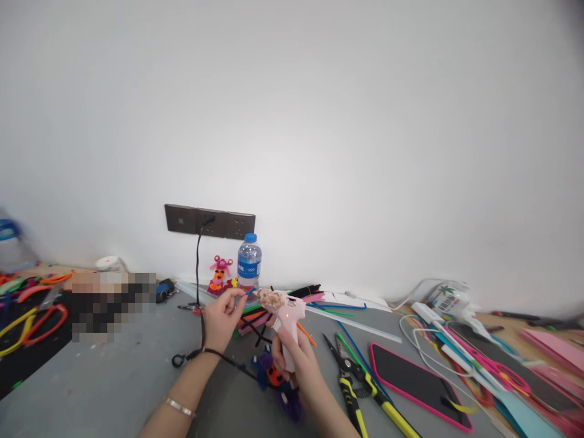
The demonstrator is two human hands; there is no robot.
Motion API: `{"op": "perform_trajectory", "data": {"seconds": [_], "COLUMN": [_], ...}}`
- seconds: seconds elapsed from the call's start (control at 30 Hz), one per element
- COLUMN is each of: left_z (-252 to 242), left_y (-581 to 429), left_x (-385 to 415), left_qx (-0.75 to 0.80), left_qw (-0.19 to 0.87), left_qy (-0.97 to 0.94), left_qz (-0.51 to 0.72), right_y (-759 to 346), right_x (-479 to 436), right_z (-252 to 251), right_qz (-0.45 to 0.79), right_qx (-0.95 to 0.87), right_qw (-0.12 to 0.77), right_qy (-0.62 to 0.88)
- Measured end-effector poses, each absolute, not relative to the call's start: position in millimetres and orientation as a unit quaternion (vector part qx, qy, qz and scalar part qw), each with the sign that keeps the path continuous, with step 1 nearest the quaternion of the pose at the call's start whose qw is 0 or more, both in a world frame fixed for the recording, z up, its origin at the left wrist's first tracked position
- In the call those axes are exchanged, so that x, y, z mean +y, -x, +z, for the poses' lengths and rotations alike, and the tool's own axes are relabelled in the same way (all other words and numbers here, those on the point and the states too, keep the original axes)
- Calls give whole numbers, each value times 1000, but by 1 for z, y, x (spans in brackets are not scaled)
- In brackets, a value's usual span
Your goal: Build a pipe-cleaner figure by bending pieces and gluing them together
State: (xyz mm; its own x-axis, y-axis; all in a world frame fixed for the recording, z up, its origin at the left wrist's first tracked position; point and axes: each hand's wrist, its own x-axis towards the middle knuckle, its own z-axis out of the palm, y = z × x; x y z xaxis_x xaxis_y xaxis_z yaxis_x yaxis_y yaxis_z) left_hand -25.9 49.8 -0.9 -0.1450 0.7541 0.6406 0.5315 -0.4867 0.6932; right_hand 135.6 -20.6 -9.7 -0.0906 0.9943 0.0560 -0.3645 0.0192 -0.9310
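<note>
My right hand (298, 353) is wrapped round the handle of a pale pink hot glue gun (294, 308), which has a small orange light on its side. Its nozzle end, crusted with tan residue, points left. Just beyond that tip, the fingers of my left hand (221, 319) pinch a small blue piece (250, 292), perhaps pipe cleaner; most of it is hidden. A black cord (228, 360) crosses my left wrist. Below the gun lies a purple and orange pipe-cleaner figure (276, 377), partly covered by my right hand.
Behind my hands stand a water bottle (249, 261) and a pink and orange figure (219, 277). Yellow-black pliers (350, 368) and a pink-edged phone (417, 383) lie right. Scissors (45, 325) lie far left. The cord runs up to a wall socket (210, 222).
</note>
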Motion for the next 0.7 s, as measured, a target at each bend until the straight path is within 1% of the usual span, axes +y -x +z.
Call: {"op": "perform_trajectory", "data": {"seconds": [0.4,0.7], "left_z": [-3,-4], "left_y": [25,25], "left_x": [49,48], "left_qx": [491,486], "left_qw": [82,75], "left_qy": [-660,-663], "left_qz": [562,564], "right_y": [-137,-140], "right_x": [-17,-15], "right_z": [-15,-13], "right_qz": [602,597], "right_qx": [-440,-462], "right_qw": [566,547], "right_qy": [353,362]}}
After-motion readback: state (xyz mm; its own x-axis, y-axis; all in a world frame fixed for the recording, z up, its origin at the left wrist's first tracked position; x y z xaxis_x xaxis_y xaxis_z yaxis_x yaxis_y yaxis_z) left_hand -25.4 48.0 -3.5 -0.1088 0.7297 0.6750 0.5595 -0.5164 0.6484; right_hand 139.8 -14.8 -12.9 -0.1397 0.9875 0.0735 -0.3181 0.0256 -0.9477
